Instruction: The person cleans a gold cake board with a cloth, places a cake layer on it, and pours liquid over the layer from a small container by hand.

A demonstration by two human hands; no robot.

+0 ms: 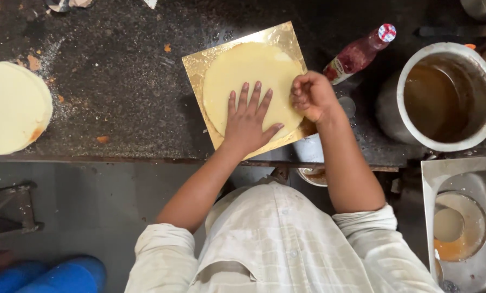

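Both hands [278, 111] on flatbread [251, 81]

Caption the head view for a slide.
Left hand flat on round pale flatbread over square gold foil sheet; right hand pinches its edge.

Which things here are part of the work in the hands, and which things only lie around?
In use:
- left hand, pressed flat on the round flatbread
- right hand, curled at the flatbread's right edge
- gold foil sheet under the flatbread

Lying about:
- second flatbread at far left
- red sauce bottle
- large metal pot of brown liquid
- steel container at lower right
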